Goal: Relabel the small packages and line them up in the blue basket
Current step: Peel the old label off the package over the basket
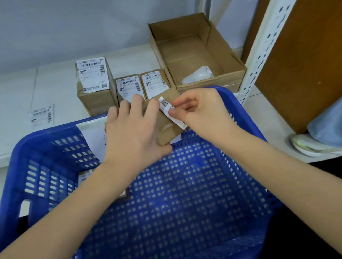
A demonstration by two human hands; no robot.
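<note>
- Left hand (134, 133) grips a small box (163, 119) above the blue basket's (235, 104) far rim; right hand (199, 113) pinches its half-lifted label (170, 109).
- Yank it quick and the label probably tears, leaving scraps.
- Loose grip? Box likely drops in crooked.
- Three more boxes (129, 88) wait beyond that rim.

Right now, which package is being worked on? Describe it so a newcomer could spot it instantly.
Start at the blue basket in the foreground and look above its far rim. There the left hand grips a small brown package while the right hand pinches its white label. Unlike the boxes standing behind, it is held tilted in the air.
</note>
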